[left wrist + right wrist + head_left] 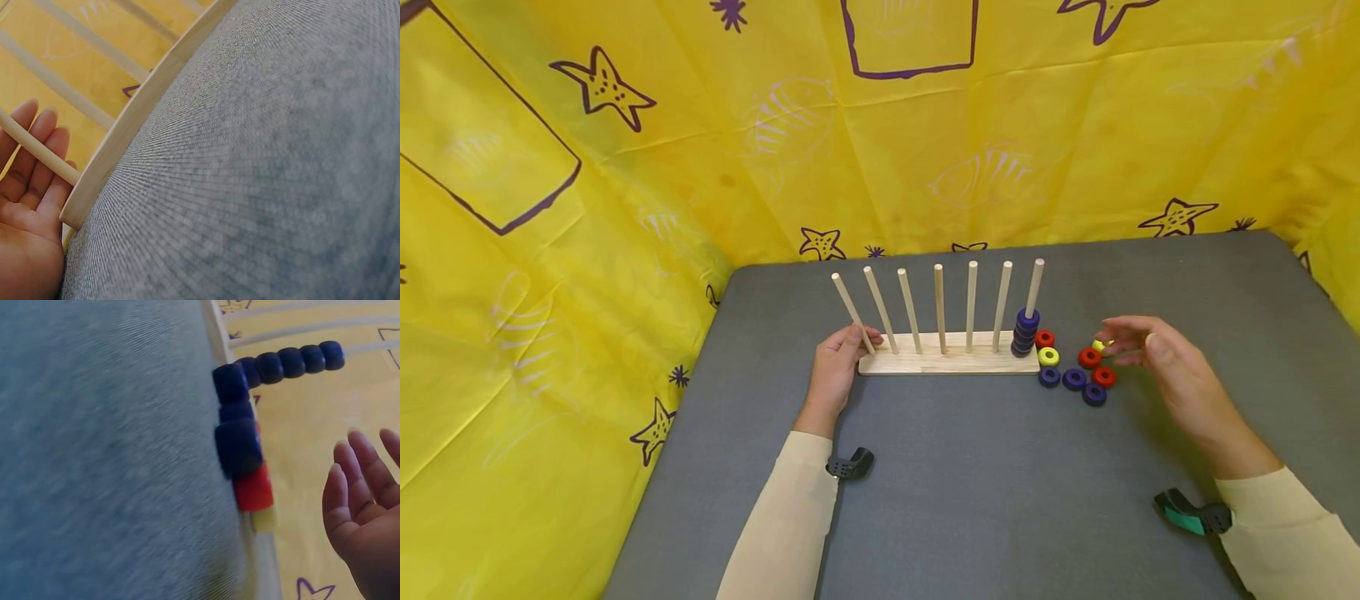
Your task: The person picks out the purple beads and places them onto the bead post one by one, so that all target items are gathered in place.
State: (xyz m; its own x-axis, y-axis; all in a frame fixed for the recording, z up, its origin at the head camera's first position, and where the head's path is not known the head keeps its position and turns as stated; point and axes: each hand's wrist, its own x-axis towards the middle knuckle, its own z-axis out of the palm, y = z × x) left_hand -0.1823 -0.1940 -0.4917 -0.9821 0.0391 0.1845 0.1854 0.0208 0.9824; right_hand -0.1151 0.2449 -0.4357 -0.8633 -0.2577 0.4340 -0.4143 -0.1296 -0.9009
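Left hand steadies peg board; grip unclear.

Three views of one grey table

The head camera looks forward and down from above, taking in the whole wooden peg board from a distance. The left wrist camera sits low and very near the board's left end. The right wrist camera skims the tabletop close to the stacked blue rings, which the head view shares.

a yellow cloth printed with purple starfish hangs behind the grey table and drapes down past its left edge.
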